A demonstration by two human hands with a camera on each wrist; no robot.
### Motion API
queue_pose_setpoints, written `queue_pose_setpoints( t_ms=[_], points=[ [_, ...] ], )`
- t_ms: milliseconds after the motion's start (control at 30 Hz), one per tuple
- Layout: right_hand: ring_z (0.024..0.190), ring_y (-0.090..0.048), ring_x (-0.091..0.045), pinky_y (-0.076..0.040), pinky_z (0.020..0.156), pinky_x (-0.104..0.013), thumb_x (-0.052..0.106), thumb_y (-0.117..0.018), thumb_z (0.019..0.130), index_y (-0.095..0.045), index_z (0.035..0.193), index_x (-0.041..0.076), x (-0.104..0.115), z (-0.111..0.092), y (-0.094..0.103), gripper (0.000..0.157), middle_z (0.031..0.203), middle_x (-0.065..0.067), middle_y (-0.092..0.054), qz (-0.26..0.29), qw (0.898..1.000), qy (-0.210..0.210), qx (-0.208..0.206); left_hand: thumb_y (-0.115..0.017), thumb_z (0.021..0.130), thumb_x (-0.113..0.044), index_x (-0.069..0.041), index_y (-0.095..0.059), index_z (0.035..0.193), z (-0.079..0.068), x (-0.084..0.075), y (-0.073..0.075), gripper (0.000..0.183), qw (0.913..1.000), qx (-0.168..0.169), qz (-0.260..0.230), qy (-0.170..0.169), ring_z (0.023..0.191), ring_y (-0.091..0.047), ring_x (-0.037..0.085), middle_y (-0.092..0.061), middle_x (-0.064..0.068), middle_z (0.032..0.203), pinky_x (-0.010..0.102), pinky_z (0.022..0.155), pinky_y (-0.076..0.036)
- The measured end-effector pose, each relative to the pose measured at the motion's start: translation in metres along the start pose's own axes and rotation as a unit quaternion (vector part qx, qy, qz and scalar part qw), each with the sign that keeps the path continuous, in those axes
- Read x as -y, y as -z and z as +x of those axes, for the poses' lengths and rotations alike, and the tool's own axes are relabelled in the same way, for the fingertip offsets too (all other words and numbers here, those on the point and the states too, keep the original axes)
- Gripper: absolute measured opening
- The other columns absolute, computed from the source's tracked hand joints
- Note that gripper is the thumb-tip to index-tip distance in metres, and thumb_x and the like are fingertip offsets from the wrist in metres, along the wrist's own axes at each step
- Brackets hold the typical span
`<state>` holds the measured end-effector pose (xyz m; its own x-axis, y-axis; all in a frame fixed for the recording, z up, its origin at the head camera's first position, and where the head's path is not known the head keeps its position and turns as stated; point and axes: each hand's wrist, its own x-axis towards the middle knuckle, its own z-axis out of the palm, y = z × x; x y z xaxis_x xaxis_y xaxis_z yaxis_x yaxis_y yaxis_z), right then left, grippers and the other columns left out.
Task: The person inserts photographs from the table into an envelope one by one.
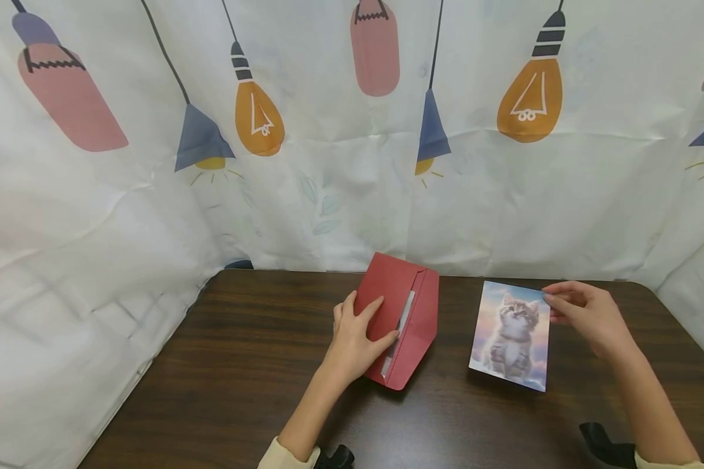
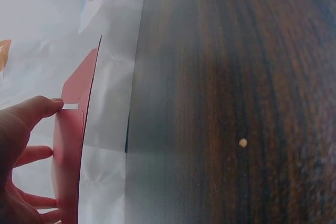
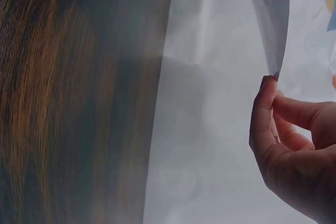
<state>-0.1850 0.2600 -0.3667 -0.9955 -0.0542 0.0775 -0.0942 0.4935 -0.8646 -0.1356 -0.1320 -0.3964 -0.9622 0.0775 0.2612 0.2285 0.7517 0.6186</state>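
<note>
My left hand (image 1: 352, 339) holds a red envelope (image 1: 387, 286), its thumb at the opening and its other fingers spread over the body and left edge. A pale strip shows in the envelope's slot beside the pointed flap. Raised off the table, the envelope appears nearly edge-on in the left wrist view. To the right, my right hand (image 1: 586, 319) pinches a kitten picture card (image 1: 510, 335) by its upper right corner, thumb in front. From the right wrist view, the card's plain greyish back (image 3: 275, 19) rises above the fingertips.
A dark wood-grain table (image 1: 240, 365) lies under both hands. Behind it hangs a white curtain (image 1: 352, 215) printed with lamps and bulbs. One small pale speck (image 2: 243, 142) lies on the tabletop. Black straps or mounts (image 1: 604, 443) sit near the wrists.
</note>
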Motion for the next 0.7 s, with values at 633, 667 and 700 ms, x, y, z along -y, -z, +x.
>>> queue_pose_setpoints(
  t_ms=[633, 667, 700],
  points=[
    [0.076, -0.065, -0.009, -0.061, 0.072, -0.024, 0.014, -0.063, 0.107, -0.059, 0.129, -0.017, 0.006, -0.004, -0.017, 0.038, 0.091, 0.015, -0.067, 0.034, 0.999, 0.000, 0.010, -0.084, 0.088, -0.031, -0.010, -0.062, 0.146, 0.000, 0.001, -0.005, 0.066, 0.9999, -0.014, 0.001, -0.008, 0.136, -0.036, 0.046, -0.036, 0.029, 0.159, 0.056, 0.090, -0.058],
    [0.076, -0.065, -0.009, -0.061, 0.072, -0.024, 0.014, -0.063, 0.107, -0.059, 0.129, -0.017, 0.007, -0.004, -0.018, 0.038, 0.092, 0.014, -0.067, 0.033, 0.999, 0.000, 0.011, -0.084, 0.088, -0.031, -0.010, -0.062, 0.146, 0.000, 0.001, -0.005, 0.066, 0.9999, -0.014, 0.002, -0.008, 0.136, -0.036, 0.045, -0.036, 0.029, 0.159, 0.055, 0.090, -0.058],
    [0.076, -0.065, -0.009, -0.061, 0.072, -0.023, 0.014, -0.063, 0.107, -0.059, 0.129, -0.016, 0.007, -0.004, -0.019, 0.038, 0.092, 0.014, -0.068, 0.031, 0.999, 0.000, 0.011, -0.084, 0.088, -0.032, -0.010, -0.062, 0.147, 0.000, 0.001, -0.005, 0.066, 0.9999, -0.014, 0.003, -0.008, 0.136, -0.036, 0.045, -0.036, 0.029, 0.159, 0.055, 0.090, -0.058]
  ],
)
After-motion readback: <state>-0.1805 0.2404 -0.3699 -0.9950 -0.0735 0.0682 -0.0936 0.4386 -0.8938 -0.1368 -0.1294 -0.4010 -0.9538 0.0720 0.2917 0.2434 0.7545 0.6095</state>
